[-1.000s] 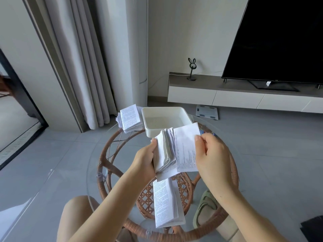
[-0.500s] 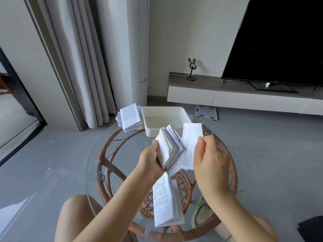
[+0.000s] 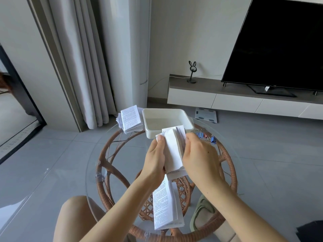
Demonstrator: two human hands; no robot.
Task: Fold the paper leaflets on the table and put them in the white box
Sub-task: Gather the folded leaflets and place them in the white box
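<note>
The left hand (image 3: 155,159) pinches the folded leaflet (image 3: 172,151) at its left edge: thumb on the front face, remaining fingers hidden behind the paper. The right hand (image 3: 201,158) holds the right edge, fingers curled over the stacked folds.

The folded leaflet is held in the air at frame centre, above the worktop (image 3: 122,154). Its long axis runs from bottom to top of the frame, leaning slightly left. Its upper end points at the white box (image 3: 146,123) and overlaps the box's near rim in this view. The layers fan apart at the upper right corner.

A leaflet stack (image 3: 130,119) lies just left of the box. A second leaflet (image 3: 164,203), long and printed, lies on the worktop below the hands, partly covered by the left wrist. Binder clips (image 3: 201,134) lie to the right of the box.

The worktop is a round clear glass pane on a woven rattan base (image 3: 104,165). The box is rectangular, smooth, with rounded corners.
</note>
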